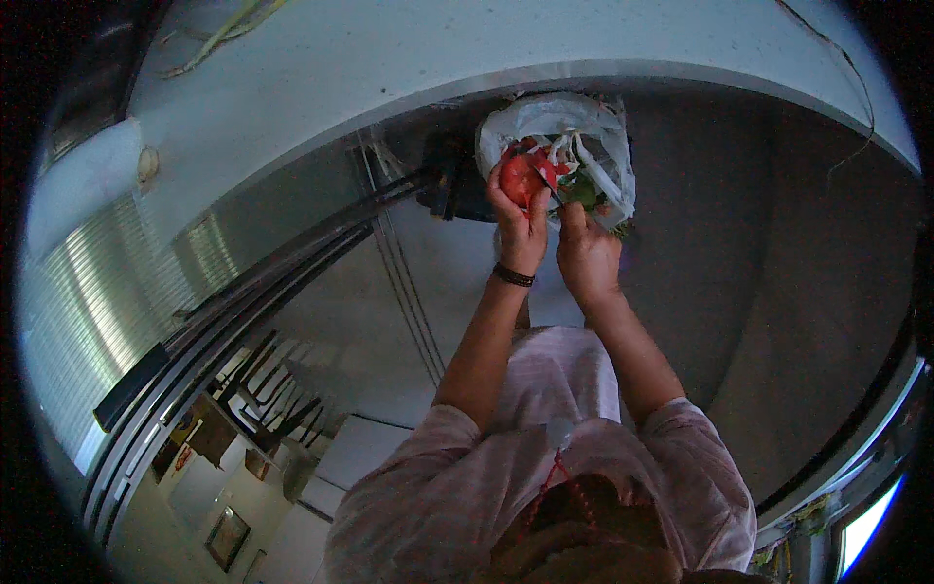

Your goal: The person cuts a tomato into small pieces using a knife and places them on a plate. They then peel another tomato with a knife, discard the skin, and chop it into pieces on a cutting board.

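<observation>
My left hand (522,226), with a dark bracelet at the wrist, holds a round red fruit or vegetable (516,181), possibly a tomato. My right hand (588,255) grips a small knife (552,191); most of its handle is hidden in the fist. The dark blade lies against the right side of the red piece, where a flap of red skin shows. Both hands are over the near edge of a white plastic bag (617,139), which stands open. Inside it are green, red and pale scraps (581,188).
A dark object (458,182) stands left of the bag. Beyond the bag runs a curved pale ledge (569,36). Long dark rails (292,255) cross the left side. A piece of furniture with thin dark legs (273,394) is at the lower left.
</observation>
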`<move>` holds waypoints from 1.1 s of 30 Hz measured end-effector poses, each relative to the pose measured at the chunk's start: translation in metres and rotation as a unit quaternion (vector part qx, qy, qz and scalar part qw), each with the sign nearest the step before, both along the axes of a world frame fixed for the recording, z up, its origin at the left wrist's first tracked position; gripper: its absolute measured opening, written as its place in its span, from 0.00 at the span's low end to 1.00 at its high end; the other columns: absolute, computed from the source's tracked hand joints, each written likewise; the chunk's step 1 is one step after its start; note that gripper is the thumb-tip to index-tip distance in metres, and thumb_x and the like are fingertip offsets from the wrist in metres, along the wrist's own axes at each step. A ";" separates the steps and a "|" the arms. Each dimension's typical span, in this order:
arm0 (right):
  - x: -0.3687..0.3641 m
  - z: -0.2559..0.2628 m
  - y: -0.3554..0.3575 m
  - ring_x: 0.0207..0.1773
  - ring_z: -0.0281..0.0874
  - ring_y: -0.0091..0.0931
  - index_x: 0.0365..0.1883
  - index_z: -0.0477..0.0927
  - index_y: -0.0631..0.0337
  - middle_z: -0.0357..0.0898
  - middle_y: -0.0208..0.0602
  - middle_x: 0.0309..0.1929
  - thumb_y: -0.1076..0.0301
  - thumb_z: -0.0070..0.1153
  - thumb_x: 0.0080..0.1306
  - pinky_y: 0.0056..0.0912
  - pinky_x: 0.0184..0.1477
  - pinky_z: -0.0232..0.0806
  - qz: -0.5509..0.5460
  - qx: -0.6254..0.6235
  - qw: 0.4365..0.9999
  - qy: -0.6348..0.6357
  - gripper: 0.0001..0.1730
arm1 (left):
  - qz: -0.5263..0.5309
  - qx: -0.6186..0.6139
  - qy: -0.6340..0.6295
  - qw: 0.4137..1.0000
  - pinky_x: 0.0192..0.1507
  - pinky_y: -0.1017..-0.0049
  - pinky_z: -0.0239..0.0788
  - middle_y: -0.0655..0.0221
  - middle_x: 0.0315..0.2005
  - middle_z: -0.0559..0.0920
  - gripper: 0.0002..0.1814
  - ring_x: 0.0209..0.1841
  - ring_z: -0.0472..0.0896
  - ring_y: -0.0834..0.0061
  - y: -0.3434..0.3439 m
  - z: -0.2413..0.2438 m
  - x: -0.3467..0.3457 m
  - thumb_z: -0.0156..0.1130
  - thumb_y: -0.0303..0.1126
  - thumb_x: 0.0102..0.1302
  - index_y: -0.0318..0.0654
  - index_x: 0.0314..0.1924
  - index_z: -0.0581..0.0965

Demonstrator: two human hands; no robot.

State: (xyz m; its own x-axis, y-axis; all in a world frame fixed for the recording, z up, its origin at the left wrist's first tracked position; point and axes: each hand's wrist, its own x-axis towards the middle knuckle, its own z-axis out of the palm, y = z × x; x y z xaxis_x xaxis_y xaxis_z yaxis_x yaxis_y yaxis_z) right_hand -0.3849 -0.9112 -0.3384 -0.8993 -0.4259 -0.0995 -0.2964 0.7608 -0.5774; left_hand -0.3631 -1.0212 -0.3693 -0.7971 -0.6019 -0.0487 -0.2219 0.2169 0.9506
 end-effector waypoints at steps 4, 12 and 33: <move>0.008 -0.002 0.008 0.25 0.80 0.40 0.35 0.71 0.54 0.79 0.40 0.26 0.74 0.53 0.60 0.43 0.23 0.70 -0.009 -0.032 0.999 -0.007 0.06 | 0.002 0.009 -0.003 1.000 0.66 0.65 0.55 0.53 0.61 0.64 0.33 0.63 0.64 0.61 -0.002 0.003 -0.003 0.57 0.35 0.70 0.32 0.68 0.53; 0.005 -0.011 0.006 0.25 0.80 0.41 0.38 0.71 0.56 0.80 0.42 0.25 0.73 0.53 0.61 0.45 0.24 0.69 -0.008 -0.016 1.000 0.001 0.08 | 0.032 0.057 -0.012 0.998 0.65 0.65 0.55 0.52 0.61 0.64 0.32 0.62 0.65 0.62 0.008 0.003 -0.006 0.54 0.38 0.72 0.31 0.67 0.54; -0.007 -0.030 -0.002 0.25 0.81 0.37 0.35 0.72 0.54 0.79 0.38 0.26 0.72 0.54 0.61 0.41 0.23 0.71 0.003 0.008 0.999 0.043 0.05 | 0.079 0.101 -0.065 0.990 0.61 0.66 0.61 0.50 0.61 0.67 0.34 0.60 0.70 0.59 0.016 -0.018 -0.006 0.48 0.47 0.74 0.31 0.67 0.52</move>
